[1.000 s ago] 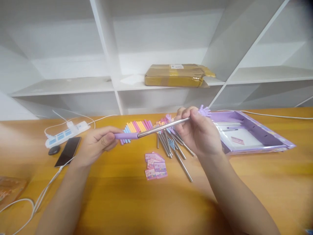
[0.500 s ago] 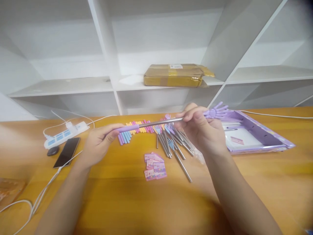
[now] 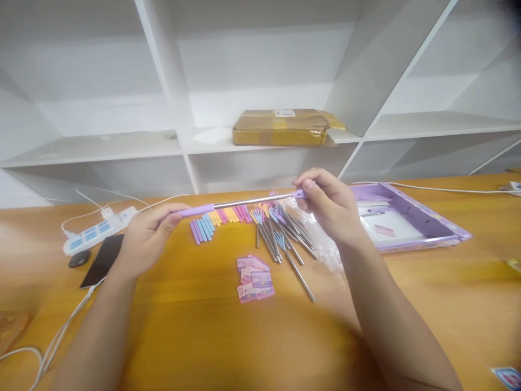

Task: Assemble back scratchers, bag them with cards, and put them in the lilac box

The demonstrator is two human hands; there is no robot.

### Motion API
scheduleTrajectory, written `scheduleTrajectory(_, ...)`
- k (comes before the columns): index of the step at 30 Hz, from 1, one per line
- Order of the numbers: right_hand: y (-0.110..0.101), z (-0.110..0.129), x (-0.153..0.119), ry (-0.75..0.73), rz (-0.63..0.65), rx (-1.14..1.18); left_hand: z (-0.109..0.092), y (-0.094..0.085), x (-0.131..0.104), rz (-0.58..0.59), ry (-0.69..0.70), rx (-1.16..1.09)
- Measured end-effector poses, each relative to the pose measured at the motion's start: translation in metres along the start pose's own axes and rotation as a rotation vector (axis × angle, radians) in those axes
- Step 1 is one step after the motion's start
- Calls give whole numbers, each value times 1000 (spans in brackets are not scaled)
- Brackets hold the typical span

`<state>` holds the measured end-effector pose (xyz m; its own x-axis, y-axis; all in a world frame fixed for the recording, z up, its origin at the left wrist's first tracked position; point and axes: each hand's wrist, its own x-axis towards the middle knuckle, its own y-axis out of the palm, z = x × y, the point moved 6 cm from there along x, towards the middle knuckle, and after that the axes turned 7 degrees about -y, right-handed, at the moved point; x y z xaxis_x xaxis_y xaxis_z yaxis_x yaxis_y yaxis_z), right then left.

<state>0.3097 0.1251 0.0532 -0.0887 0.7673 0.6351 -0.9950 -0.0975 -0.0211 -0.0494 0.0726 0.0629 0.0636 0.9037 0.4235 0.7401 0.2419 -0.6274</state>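
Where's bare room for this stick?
The stick could go on bare table left of or in front of the pink cards, or before the purple box. Crowded: behind the cards, with coloured tubes and metal rods; far left, power strip and phone.

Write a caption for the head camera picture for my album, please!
Left hand and right hand hold a purple-handled metal stick above colorful tubes, metal rods and pink cards.

no readable text, print on pink cards too small, white label on cardboard box illegible
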Motion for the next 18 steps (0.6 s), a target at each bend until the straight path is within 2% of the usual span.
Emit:
scheduleTrajectory(6, 3, 8, -3, -91, -8, -144, -12, -1, -1, -2, 113, 149)
scheduleTrajectory(11, 1, 7, -4, -90, 0, -188, -13, 4, -3, 19, 146, 132)
scheduleTrajectory(18, 4, 9, -5, -93, -6, -228, -13, 4, -3, -9, 157, 124)
